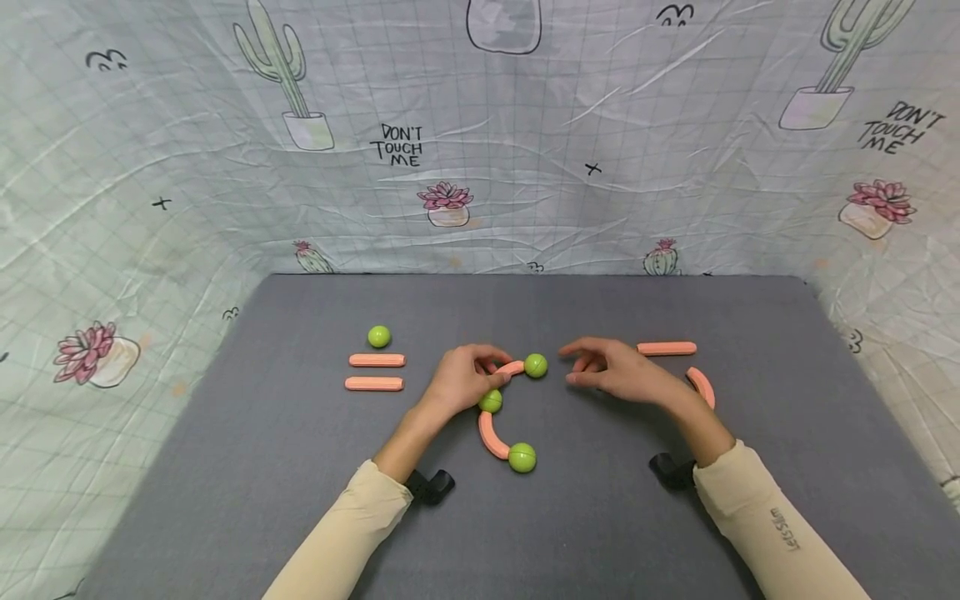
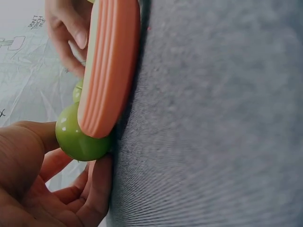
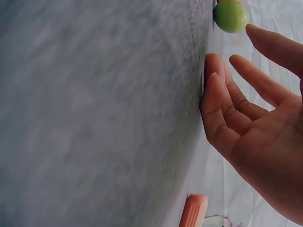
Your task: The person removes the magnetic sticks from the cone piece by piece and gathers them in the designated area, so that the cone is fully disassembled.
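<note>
My left hand (image 1: 463, 377) pinches the upper curved orange stick (image 1: 513, 367) between thumb and fingers. One end of that stick meets a green ball (image 1: 536, 365); a second green ball (image 1: 491, 401) is by the left thumb. From this second ball a lower curved orange stick (image 1: 491, 437) runs down to a third green ball (image 1: 522, 457). In the left wrist view the ball (image 2: 80, 137) and lower curved stick (image 2: 110, 66) hide part of the grip. My right hand (image 1: 618, 371), its fingers loosely bent, holds nothing, just right of the upper ball.
At the left lie two straight orange sticks (image 1: 377, 360) and a loose green ball (image 1: 379, 337). Beyond the right wrist are another straight stick (image 1: 667, 348) and a curved stick (image 1: 702, 387), partly hidden by the forearm. A patterned cloth (image 1: 525, 125) rises behind the grey tabletop (image 1: 247, 467).
</note>
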Motion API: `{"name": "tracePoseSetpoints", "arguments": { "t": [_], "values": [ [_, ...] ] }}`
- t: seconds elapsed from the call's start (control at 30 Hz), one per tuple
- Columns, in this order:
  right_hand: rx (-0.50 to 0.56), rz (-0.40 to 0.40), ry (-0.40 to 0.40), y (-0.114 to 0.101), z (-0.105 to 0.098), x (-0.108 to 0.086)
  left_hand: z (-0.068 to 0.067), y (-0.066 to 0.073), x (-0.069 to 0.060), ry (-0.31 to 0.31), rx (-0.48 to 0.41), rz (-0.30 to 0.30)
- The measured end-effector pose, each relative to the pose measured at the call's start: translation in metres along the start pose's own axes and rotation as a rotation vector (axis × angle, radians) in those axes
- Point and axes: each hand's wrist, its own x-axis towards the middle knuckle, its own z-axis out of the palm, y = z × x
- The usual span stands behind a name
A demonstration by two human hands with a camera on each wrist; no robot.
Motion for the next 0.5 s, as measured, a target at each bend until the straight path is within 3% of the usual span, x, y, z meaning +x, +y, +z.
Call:
{"name": "tracePoseSetpoints", "arguments": {
  "t": [0.5],
  "values": [
    [0.016, -0.060, -0.077, -0.018, 0.015, 0.022, 0.000, -0.003, -0.008, -0.017, -0.083, 0.002]
  ]
}}
